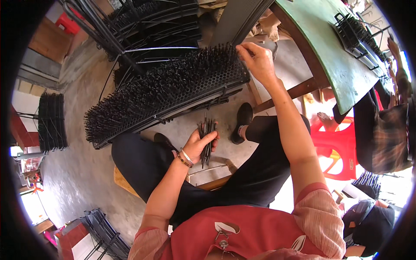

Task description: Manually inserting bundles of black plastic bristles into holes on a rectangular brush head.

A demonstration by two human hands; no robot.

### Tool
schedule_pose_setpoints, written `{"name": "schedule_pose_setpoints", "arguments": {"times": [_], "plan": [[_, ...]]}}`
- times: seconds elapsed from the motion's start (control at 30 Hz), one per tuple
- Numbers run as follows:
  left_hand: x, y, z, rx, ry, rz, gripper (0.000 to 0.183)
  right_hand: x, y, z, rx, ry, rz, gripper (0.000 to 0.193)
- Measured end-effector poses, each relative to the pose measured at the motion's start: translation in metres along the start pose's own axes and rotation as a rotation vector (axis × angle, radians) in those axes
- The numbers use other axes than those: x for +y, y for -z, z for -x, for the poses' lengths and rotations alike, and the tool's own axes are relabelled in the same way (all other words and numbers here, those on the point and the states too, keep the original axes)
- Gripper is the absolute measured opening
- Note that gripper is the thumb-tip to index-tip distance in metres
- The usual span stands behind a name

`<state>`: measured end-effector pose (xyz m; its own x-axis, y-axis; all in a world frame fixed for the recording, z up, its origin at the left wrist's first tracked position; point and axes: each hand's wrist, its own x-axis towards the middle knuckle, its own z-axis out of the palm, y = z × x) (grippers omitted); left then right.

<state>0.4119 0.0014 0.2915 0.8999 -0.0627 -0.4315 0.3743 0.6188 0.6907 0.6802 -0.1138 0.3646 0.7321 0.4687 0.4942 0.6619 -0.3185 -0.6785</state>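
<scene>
A long black perforated rack (173, 106) lies across in front of my knees, its holes packed with thin dark sticks (164, 82) standing upright in dense rows. My left hand (199, 145) is closed around a loose bundle of thin black sticks (207, 151), held low between my knees. At the rack's far right corner is my right hand (258, 58), thumb and forefinger pinched together over the last sticks. What the pinch holds, if anything, is too small to make out.
Behind the rack stand more black racks (156, 26) with long wire legs. A green-topped table (329, 52) bears another filled rack (359, 39) at the right. Near a red plastic stool (342, 143) sits another person. Stacked black racks (52, 121) stand at the far left.
</scene>
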Motion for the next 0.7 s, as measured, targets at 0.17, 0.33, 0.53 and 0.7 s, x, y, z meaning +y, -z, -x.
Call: {"name": "schedule_pose_setpoints", "arguments": {"times": [0.17,0.33,0.53,0.7], "plan": [[0.002,0.0,0.002,-0.059,0.058,0.094,0.04,-0.005,-0.007,-0.005,0.027,0.176,0.107,0.02],[0.005,0.001,0.003,-0.048,0.036,0.012,0.038,-0.011,-0.013,-0.006,0.03,0.102,0.078,0.017],[0.009,-0.001,0.004,-0.029,0.021,-0.04,0.037,-0.002,-0.014,-0.004,0.002,-0.002,0.09,0.019],[0.008,0.0,0.007,-0.003,0.023,-0.016,0.035,-0.003,-0.014,-0.001,-0.024,0.206,0.184,0.017]]}}
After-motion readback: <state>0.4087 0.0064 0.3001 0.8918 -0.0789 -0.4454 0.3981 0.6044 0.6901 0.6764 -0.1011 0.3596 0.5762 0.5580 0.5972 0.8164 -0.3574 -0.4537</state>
